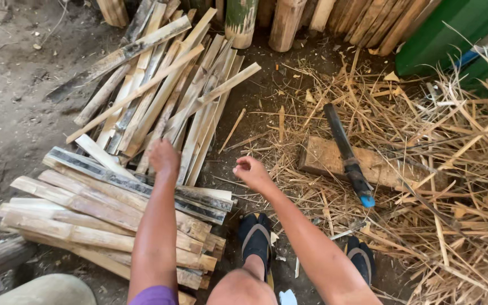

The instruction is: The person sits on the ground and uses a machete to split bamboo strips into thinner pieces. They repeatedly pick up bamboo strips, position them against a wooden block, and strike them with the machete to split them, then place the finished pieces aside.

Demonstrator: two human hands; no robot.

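Two hands working: left hand (164,158) reaching onto split bamboo slats (159,101), fingers hidden, grip unclear; right hand (251,171) hovering loosely curled, empty. Machete (347,153) lying on wooden block (326,158) amid shavings.

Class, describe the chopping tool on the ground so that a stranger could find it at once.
Start at the heap of dry straw-like shavings on the right. On its near-left edge lies a flat wooden block, and the chopping tool rests across it. It is the only dark, straight thing there, ending in a bright blue tip.
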